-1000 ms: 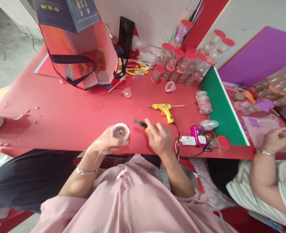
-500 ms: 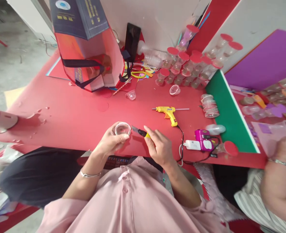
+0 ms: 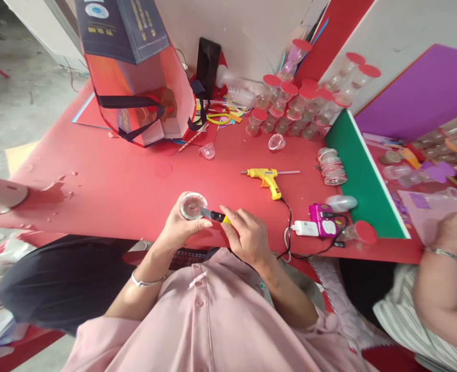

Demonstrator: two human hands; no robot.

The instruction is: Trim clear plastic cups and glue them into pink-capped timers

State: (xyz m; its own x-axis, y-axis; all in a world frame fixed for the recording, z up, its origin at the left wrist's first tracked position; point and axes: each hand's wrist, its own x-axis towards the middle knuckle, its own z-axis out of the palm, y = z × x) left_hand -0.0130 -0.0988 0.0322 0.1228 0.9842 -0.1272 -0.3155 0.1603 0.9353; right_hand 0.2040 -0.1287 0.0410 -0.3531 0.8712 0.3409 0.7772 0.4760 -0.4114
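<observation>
My left hand point(image 3: 182, 225) is closed around a small clear plastic cup point(image 3: 193, 206), its round opening tilted up toward me. Between the fingers and thumb of my right hand point(image 3: 247, 232) is a yellow and black utility knife point(image 3: 216, 216). The knife's blade points left and its tip overlaps the cup's near right rim; whether it touches the plastic I cannot tell. Beyond my right hand lies a yellow hot glue gun point(image 3: 265, 180) with a clear glue stick in its back end.
Clear cup towers with red lids point(image 3: 286, 103) stand at the back right, near a green divider point(image 3: 363, 170). A pink power adapter point(image 3: 323, 219) with cables lies right. A large bag point(image 3: 135, 77) and a metal tumbler point(image 3: 3, 194) are left. Another person's arm point(image 3: 441, 263) rests at far right.
The knife and my right hand have moved left, bringing the blade from beside the cup to over its rim. My left hand has turned the cup slightly and shifted it a little left.
</observation>
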